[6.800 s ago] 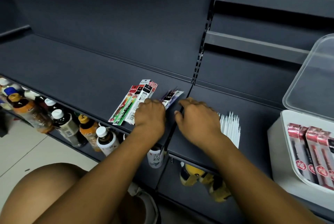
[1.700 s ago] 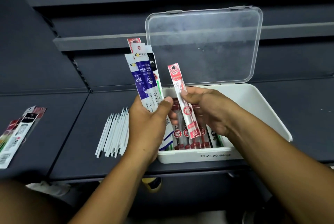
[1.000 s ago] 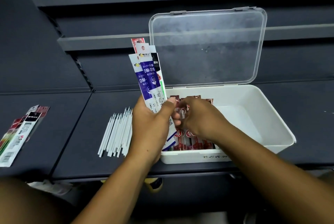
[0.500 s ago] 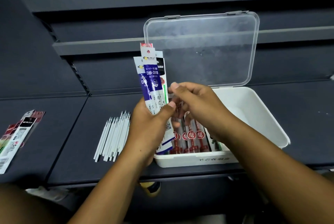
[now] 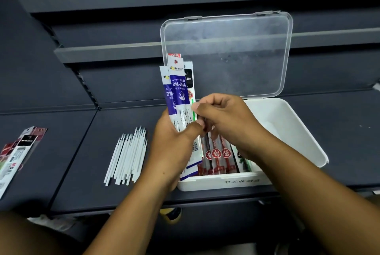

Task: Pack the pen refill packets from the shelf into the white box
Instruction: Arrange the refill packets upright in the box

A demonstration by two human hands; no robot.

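Left hand (image 5: 174, 147) grip curled round packets (image 5: 178, 88), fanned upright over box (image 5: 298, 131) left edge. Right hand (image 5: 224, 117) grip pinching fan's right-side packet. Risks: pull drags neighbours loose; slick sleeves slip, drop outside box onto refills (image 5: 127, 156). Spare packets (image 5: 18, 156) on shelf, far left, unpacked.

Glossy plastic packets (image 5: 178, 90) — matt shelf (image 5: 72, 152), clear lid (image 5: 236, 53).

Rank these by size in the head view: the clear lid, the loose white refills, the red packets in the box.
Largest: clear lid.
Then: loose white refills.
Smallest: red packets, partly hidden by the right hand.
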